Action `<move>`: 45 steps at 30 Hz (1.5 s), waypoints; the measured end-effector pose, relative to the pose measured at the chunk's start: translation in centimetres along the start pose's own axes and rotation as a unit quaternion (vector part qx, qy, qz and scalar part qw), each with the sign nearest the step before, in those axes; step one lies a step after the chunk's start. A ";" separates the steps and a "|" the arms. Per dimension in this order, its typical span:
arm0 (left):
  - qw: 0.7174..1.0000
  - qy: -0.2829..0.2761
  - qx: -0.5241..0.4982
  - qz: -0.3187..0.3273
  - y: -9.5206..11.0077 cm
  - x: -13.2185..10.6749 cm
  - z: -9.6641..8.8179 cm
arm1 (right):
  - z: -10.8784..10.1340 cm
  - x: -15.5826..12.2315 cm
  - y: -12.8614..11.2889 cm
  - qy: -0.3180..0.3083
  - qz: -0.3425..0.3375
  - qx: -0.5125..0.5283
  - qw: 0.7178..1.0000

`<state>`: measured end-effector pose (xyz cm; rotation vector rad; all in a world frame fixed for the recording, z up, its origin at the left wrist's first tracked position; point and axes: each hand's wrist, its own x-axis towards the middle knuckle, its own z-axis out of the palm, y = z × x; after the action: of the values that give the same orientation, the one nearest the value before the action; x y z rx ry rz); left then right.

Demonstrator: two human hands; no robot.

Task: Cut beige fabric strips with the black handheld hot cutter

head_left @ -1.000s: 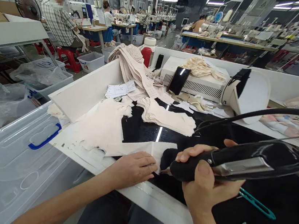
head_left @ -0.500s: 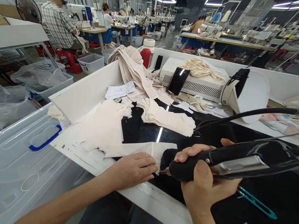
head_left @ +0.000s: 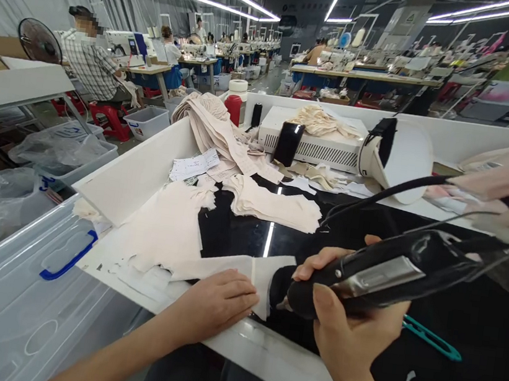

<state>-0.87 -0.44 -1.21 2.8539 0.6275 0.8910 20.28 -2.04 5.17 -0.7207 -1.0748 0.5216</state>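
Observation:
My right hand [head_left: 349, 328] is closed round a black corded hand tool [head_left: 393, 274] whose tip touches the edge of a cream fabric piece [head_left: 235, 269] on the black worktop [head_left: 453, 317]. My left hand [head_left: 216, 304] lies flat on that fabric piece near the table's front edge, fingers stretched out and pressing it down. More cream cut pieces [head_left: 276, 203] are stacked just behind, and a larger cream sheet [head_left: 166, 222] lies to the left.
A clear plastic bin lid with a blue handle [head_left: 69, 260] sits at the left. A white machine [head_left: 312, 142], a black phone [head_left: 287, 143], a white lamp head [head_left: 399, 156] and teal snips [head_left: 432, 339] stand around the worktop. Other people sew at tables behind.
The view has tilted slightly, shifting everything a little down and left. Both hands keep their places on the fabric and the tool.

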 end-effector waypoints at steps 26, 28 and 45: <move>0.995 -0.067 0.077 -0.017 -1.6 6.0 2.9 | -1.5 4.4 4.3 0.093 -0.058 -0.053 0.993; 0.995 -0.066 0.076 -0.018 -1.6 5.9 3.0 | -1.4 4.3 4.3 0.093 -0.055 -0.060 0.992; 0.995 -0.059 0.078 -0.028 -1.0 6.1 3.5 | -1.5 4.2 4.9 0.079 -0.041 -0.045 0.995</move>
<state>5.30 3.05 -1.10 2.9819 0.7917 0.6867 23.10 3.69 3.58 -0.7801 -0.9796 0.3404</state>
